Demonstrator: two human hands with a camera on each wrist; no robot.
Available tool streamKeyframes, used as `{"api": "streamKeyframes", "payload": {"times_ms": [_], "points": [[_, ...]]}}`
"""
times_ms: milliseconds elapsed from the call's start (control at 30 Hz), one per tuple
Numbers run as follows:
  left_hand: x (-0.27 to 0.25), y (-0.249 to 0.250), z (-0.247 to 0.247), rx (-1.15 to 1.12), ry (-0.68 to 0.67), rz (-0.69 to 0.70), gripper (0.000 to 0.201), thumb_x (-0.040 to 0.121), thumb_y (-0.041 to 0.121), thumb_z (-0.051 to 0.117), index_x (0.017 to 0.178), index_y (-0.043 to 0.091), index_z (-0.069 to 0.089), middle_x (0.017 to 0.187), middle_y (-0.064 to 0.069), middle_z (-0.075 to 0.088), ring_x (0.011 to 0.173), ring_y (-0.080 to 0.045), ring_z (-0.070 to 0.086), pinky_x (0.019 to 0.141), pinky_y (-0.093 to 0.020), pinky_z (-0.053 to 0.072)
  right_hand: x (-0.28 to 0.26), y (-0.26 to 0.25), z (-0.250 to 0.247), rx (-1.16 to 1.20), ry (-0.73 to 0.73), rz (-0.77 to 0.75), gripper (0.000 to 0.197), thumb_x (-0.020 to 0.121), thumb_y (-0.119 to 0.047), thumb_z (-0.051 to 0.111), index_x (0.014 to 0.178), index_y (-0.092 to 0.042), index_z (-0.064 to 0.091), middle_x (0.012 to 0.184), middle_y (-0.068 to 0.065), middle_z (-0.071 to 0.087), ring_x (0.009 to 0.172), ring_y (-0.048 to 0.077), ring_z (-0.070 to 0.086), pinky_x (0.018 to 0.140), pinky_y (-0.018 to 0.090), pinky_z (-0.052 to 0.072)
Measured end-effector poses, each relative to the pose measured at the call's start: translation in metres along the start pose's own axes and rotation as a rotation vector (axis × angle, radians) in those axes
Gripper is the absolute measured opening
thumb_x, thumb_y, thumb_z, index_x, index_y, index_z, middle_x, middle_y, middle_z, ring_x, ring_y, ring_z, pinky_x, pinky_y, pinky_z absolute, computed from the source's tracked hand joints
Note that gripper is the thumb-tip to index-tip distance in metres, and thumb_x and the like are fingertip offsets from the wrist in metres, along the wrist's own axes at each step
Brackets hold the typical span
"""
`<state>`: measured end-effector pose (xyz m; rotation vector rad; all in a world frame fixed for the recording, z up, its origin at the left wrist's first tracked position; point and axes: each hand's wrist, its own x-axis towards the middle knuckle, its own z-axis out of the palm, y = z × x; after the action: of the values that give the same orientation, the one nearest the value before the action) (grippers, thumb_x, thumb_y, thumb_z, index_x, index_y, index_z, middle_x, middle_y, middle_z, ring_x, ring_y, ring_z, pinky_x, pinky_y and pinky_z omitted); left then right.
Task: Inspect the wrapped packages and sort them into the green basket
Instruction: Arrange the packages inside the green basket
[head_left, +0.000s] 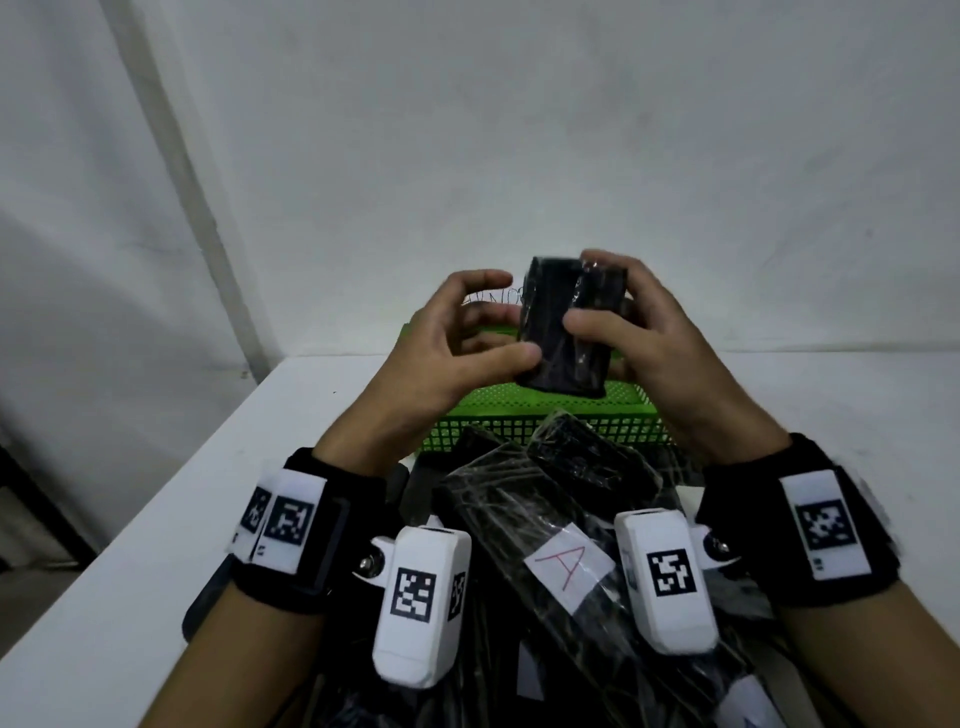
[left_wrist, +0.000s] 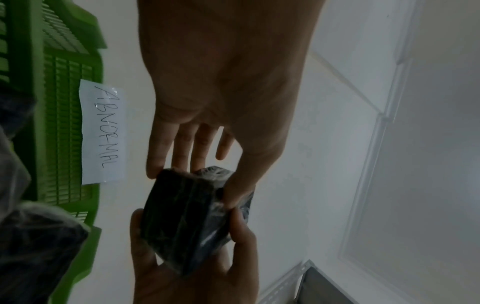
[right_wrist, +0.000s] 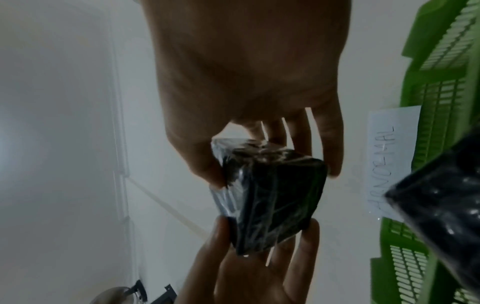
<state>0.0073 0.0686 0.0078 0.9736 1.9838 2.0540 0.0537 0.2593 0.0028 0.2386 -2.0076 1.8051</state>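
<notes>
White worktop (head_left: 156, 519) before you. Heap of wrapped packages (head_left: 545, 519) nearest you; one bears label "A" (head_left: 566, 566). Green basket (head_left: 545, 415) just beyond heap, paper tag "ABNORMAL" (left_wrist: 102, 131) on far wall. Your left hand (head_left: 452, 358) and right hand (head_left: 639, 338) share grip: fingers curled round small black wrapped package (head_left: 569, 327), held above basket.

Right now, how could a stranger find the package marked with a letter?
Start at the green basket on the white table. The pile of black wrapped packages lies nearer. Only one package carries a white label with a red "A".
</notes>
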Motion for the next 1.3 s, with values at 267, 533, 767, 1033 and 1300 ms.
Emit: {"api": "streamKeyframes", "payload": {"times_ms": [267,533,767,1033,1300], "points": [[-0.002,0.003,0.005,0.095,0.033,0.073,0.054,0.087,0.028,0.067,0.137,0.019,0.049,0.111,0.003,0.064,0.099,-0.012,0.069,0.077,-0.03,0.059,-0.008,-0.005,0.003,-0.111,-0.011,-0.159,0.048,0.089,-0.017,0.072,0.132,-0.02,0.052,0.112,-0.007,0.068,0.099,-0.004,0.068,0.079,0.017,0.055],[0.0,-0.002,0.0,0.135,0.012,0.222,0.059,0.079,0.006,0.075,0.131,0.02,0.05,0.128,-0.006,0.058,0.126,-0.019,0.059,0.095,-0.033,0.055,-0.003,-0.007,-0.003,0.197,-0.106,0.161,0.041,0.083,-0.048,0.063,0.116,-0.025,0.063,0.121,0.001,0.073,0.108,0.026,0.074,0.08,0.049,0.062],[-0.001,-0.002,0.005,0.197,-0.04,0.108,0.043,0.082,0.028,0.06,0.124,0.038,0.059,0.133,0.004,0.057,0.117,-0.016,0.062,0.085,-0.031,0.056,0.003,0.001,0.003,0.152,0.059,0.067,0.029,0.064,-0.022,0.058,0.093,-0.021,0.061,0.085,-0.003,0.069,0.069,0.012,0.07,0.056,0.033,0.058],[-0.001,0.001,0.011,-0.066,-0.005,-0.13,0.05,0.087,0.05,0.062,0.126,0.022,0.053,0.116,-0.008,0.064,0.072,-0.019,0.069,0.063,-0.028,0.055,-0.005,0.001,0.0,0.027,-0.125,-0.189,0.049,0.063,-0.03,0.071,0.109,-0.032,0.054,0.15,-0.009,0.045,0.128,0.019,0.058,0.086,0.028,0.053],[-0.004,-0.001,0.011,0.061,-0.088,0.027,0.065,0.082,0.014,0.075,0.135,0.029,0.04,0.138,0.005,0.051,0.092,-0.016,0.073,0.083,-0.038,0.061,0.002,0.006,-0.001,-0.069,0.143,-0.003,0.053,0.065,-0.038,0.071,0.117,-0.034,0.059,0.096,-0.006,0.078,0.087,0.018,0.076,0.074,0.045,0.061]]}}
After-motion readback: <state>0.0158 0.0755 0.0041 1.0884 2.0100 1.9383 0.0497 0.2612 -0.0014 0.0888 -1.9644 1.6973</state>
